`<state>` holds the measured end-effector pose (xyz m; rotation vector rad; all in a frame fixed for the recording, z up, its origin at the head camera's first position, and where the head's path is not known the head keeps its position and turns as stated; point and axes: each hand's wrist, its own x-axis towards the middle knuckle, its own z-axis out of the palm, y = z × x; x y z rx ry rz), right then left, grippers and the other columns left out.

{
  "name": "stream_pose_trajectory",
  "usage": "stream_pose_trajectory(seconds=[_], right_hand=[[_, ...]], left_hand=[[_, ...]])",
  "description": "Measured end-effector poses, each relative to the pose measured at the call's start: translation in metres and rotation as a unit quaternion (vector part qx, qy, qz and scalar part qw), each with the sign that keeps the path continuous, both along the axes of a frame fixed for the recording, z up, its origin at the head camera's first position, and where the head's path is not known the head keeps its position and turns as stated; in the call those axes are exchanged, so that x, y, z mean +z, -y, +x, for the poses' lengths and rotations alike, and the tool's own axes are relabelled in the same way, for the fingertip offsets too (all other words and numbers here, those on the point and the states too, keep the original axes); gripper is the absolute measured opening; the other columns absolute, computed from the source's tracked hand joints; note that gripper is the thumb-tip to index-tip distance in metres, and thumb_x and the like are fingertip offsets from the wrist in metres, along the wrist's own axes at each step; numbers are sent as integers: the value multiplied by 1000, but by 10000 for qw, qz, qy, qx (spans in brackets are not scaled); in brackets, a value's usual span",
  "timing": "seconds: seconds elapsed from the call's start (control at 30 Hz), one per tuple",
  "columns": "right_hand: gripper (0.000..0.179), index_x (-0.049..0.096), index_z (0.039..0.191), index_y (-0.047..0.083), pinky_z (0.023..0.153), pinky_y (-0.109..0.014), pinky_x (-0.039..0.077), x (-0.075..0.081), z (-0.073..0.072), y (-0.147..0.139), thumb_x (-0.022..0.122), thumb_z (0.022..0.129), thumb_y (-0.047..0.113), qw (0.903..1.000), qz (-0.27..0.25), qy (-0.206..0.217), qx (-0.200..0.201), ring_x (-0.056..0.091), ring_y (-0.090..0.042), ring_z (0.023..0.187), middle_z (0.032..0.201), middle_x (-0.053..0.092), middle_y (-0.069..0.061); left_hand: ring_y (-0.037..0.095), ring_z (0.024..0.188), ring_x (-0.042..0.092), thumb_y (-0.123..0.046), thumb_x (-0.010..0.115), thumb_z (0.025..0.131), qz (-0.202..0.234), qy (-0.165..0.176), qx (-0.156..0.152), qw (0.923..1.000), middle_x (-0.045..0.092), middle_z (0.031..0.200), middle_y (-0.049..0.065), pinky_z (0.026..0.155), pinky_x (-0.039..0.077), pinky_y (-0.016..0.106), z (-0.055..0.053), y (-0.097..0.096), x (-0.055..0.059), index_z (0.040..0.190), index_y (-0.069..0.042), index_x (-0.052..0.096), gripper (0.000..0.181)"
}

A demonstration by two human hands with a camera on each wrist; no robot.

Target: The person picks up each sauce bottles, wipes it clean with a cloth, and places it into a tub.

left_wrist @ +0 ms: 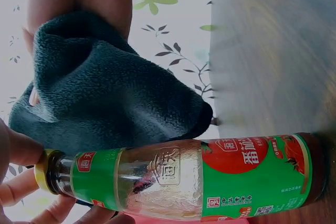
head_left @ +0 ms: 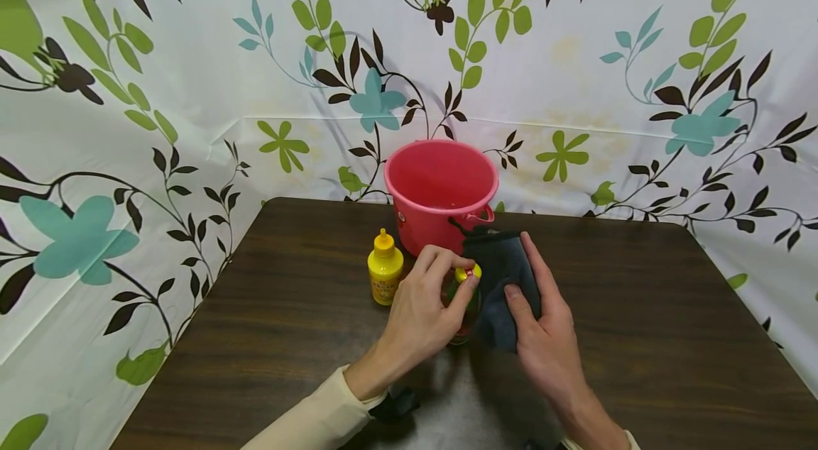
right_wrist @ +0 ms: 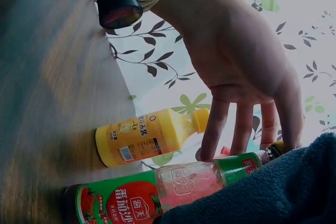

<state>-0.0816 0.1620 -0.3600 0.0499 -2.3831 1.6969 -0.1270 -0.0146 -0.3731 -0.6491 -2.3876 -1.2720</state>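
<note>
I judge wiping unfinished: left hand (head_left: 418, 308) pinches the bottle cap (head_left: 471, 271), right hand (head_left: 552, 333) grips the cloth (head_left: 495, 294) (bucket (head_left: 418, 226) near the far worktop edge (head_left: 607, 226)).

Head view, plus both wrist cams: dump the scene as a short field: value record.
left hand: left hand pinches the yellow cap of the glass bottle
right hand: right hand holds the dark cloth
glass bottle: upright on the table, green and red labels
cloth: beside the glass bottle; contact unclear
yellow bottle: yellow bottle, upright, left of the glass bottle, untouched
bucket: pink bucket, upright, behind both bottles
table: dark wood grain
backdrop: white covering with leaf and flower print
</note>
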Motion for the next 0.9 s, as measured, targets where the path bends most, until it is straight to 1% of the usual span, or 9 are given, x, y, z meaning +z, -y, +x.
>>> stream_pose_trajectory(seconds=[0.17, 0.23, 0.3, 0.4, 0.47, 0.53, 0.63, 0.77, 0.9], right_hand=[[67, 30, 160, 57, 93, -15, 53, -3, 0, -1, 52, 111, 17, 10000, -66, 23, 39, 51, -27, 145, 171, 36, 5], [68, 30, 160, 57, 89, -21, 57, -6, -1, -1, 52, 111, 15, 9998, -117, 98, 101, 58, -31, 138, 169, 39, 0], [69, 30, 160, 57, 89, -24, 58, -10, -2, 0, 52, 111, 14, 9997, -69, 178, 154, 60, -33, 135, 168, 40, -3], [71, 29, 160, 58, 93, -33, 59, -17, -3, 2, 53, 111, 14, 9992, 100, 257, 288, 61, -35, 135, 168, 41, -5], [72, 28, 161, 57, 97, -39, 60, -21, -4, 5, 55, 110, 14, 9985, 238, 266, 407, 60, -35, 136, 168, 42, -5], [73, 27, 161, 57, 98, -43, 61, -24, -5, 7, 57, 109, 15, 9976, 377, 248, 521, 61, -35, 137, 168, 42, -6], [76, 26, 162, 56, 95, -38, 63, -26, -6, 9, 62, 107, 19, 9966, 511, 204, 614, 65, -34, 133, 166, 46, -8], [82, 23, 163, 56, 89, -28, 62, -27, -7, 9, 69, 103, 23, 9955, 629, 129, 690, 69, -32, 126, 162, 51, -10], [86, 20, 164, 54, 90, -32, 64, -29, -9, 11, 70, 103, 21, 9939, 784, 13, 770, 70, -32, 124, 160, 54, -12]], left_hand=[[17, 82, 61, -23, 72, 99, 109, 16, -119, 9999, 67, 118, 0, 70, 52, 21, 2, 2, 2, 120, -17, 72, 22], [15, 85, 62, -20, 72, 98, 223, 22, -187, 9996, 70, 118, -1, 72, 55, 21, 3, 3, 2, 120, -16, 72, 22], [12, 85, 61, -19, 72, 98, 294, 54, -237, 9993, 72, 117, -2, 73, 55, 22, 3, 4, 2, 121, -16, 72, 22], [12, 85, 62, -18, 72, 98, 393, 160, -283, 9987, 73, 116, -3, 73, 56, 23, 2, 5, 2, 121, -17, 72, 22], [13, 84, 61, -18, 72, 99, 386, 224, -285, 9986, 73, 116, -3, 72, 56, 24, 2, 5, 2, 121, -17, 72, 23], [14, 85, 62, -19, 73, 99, 390, 263, -280, 9985, 73, 116, -2, 73, 57, 25, 1, 4, 1, 121, -16, 72, 23], [13, 84, 61, -19, 73, 98, 392, 282, -278, 9984, 72, 115, -1, 73, 59, 28, 1, 4, 1, 121, -16, 73, 23], [9, 83, 60, -19, 73, 98, 394, 300, -274, 9984, 71, 111, -1, 72, 59, 27, 0, 4, 0, 121, -16, 73, 23], [5, 84, 59, -18, 74, 98, 398, 297, -274, 9984, 71, 111, 0, 73, 57, 23, 1, 4, 1, 121, -16, 73, 23]])
